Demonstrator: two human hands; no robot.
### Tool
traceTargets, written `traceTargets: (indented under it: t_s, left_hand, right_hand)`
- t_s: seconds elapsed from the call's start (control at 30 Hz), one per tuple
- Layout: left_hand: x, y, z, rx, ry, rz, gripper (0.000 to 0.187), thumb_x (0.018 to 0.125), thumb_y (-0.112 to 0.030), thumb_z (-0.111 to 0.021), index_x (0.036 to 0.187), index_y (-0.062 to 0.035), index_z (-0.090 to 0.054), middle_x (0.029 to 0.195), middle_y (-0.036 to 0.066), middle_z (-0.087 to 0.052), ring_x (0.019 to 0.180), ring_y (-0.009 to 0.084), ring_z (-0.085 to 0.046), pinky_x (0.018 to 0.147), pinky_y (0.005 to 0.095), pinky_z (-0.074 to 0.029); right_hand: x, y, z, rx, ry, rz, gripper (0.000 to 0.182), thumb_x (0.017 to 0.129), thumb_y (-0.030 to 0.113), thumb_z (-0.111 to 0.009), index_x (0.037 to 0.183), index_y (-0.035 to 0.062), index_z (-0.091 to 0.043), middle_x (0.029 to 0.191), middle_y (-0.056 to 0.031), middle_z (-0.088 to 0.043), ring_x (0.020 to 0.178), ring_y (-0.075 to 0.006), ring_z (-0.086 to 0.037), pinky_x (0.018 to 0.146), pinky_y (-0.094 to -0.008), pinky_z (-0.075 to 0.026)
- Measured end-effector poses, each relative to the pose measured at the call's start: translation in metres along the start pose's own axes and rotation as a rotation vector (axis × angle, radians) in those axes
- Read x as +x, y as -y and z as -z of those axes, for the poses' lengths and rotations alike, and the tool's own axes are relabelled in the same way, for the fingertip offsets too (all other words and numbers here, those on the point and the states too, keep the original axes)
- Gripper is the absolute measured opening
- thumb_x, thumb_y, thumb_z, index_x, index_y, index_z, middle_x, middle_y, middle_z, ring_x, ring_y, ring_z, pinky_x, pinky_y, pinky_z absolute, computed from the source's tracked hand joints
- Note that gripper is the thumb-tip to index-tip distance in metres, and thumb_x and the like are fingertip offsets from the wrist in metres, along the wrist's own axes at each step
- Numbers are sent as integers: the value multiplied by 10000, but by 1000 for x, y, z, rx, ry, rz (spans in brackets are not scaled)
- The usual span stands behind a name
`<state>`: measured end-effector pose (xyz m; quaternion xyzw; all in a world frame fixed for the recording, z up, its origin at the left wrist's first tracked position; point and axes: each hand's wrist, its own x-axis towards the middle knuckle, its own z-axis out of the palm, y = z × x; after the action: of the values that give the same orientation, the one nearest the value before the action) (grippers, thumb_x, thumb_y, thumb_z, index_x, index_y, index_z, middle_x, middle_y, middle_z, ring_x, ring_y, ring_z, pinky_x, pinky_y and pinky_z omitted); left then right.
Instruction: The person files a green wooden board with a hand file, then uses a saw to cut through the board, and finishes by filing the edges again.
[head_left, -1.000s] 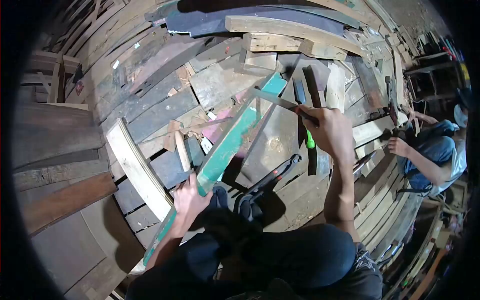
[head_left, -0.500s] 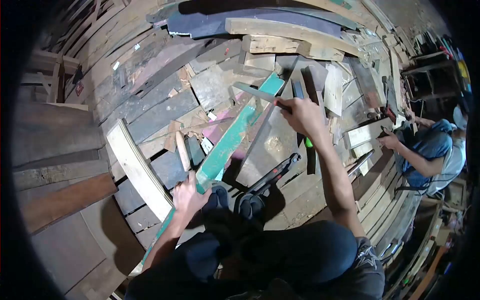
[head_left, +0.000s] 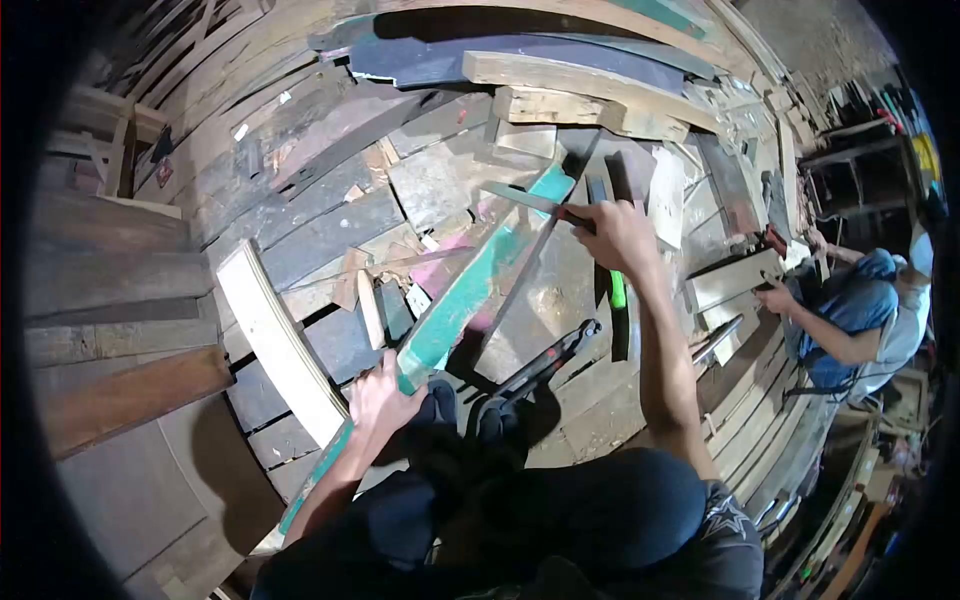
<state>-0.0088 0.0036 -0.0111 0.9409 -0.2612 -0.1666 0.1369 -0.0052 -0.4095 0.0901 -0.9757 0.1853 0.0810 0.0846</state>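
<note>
The left hand (head_left: pixel 383 400) clamps the green board (head_left: pixel 450 315), which stretches toward one o'clock; the right hand (head_left: pixel 622 240) grips a long blade (head_left: pixel 530 202) pointing to ten o'clock across it.

One head-worn camera — looking forward and down past the knees, hands within close view

Part of the green board (head_left: pixel 440 330) is hidden under the left hand (head_left: pixel 381 402).
</note>
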Motion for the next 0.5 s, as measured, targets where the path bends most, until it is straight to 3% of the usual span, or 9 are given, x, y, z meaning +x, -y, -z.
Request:
traceTargets:
  t_s: [0.1, 0.17, 0.23, 0.37, 0.47, 0.5]
  left_hand:
    - [1, 3, -5, -12, -34, -16, 607, 805, -399, -795, 1195, 0, -557, 760, 269, -706, 682, 471, -709, 680, 561, -585]
    - [-1, 5, -6, -9, -47, -20, 633, 794, -406, -811, 1211, -1, -559, 798, 270, -712, 697, 472, -710, 685, 564, -581]
    - [-3, 1, -9, 7, -75, -20, 656, 788, -409, -819, 1229, 1, -559, 824, 268, -718, 705, 473, -710, 684, 565, -579]
    - [0, 4, -6, 13, 33, 18, 701, 777, -425, -822, 1264, 6, -560, 849, 262, -723, 725, 462, -716, 682, 555, -582]
    - [-2, 3, -9, 11, -73, -21, 680, 772, -415, -821, 1251, -2, -571, 831, 257, -721, 727, 459, -718, 683, 551, -583]
    - [-2, 3, -9, 19, -66, -9, 672, 773, -411, -819, 1247, -4, -574, 822, 256, -720, 722, 459, -718, 682, 552, -584]
  right_hand:
    - [-32, 4, 55, 48, 74, -16, 338, 891, 244, -723, 1223, 275, -781, 862, -138, -760, 816, -368, -738, 766, -482, -608]
    - [-42, 10, 65, 43, 81, -46, 327, 896, 253, -720, 1217, 274, -783, 852, -151, -758, 815, -377, -737, 763, -480, -609]
    - [-30, 4, 23, -23, -45, 11, 316, 908, 272, -711, 1215, 279, -783, 860, -175, -754, 816, -391, -739, 761, -485, -610]
    - [0, 5, -15, -5, -56, -8, 325, 918, 285, -701, 1235, 271, -772, 908, -204, -752, 845, -404, -740, 789, -504, -612]
    - [-23, -1, 31, 56, 32, -7, 359, 893, 232, -723, 1245, 281, -774, 867, -146, -761, 796, -349, -742, 736, -456, -594]
    - [-35, 3, 49, 95, 50, -39, 382, 880, 233, -720, 1255, 279, -767, 842, -160, -753, 840, -359, -743, 784, -490, -598]
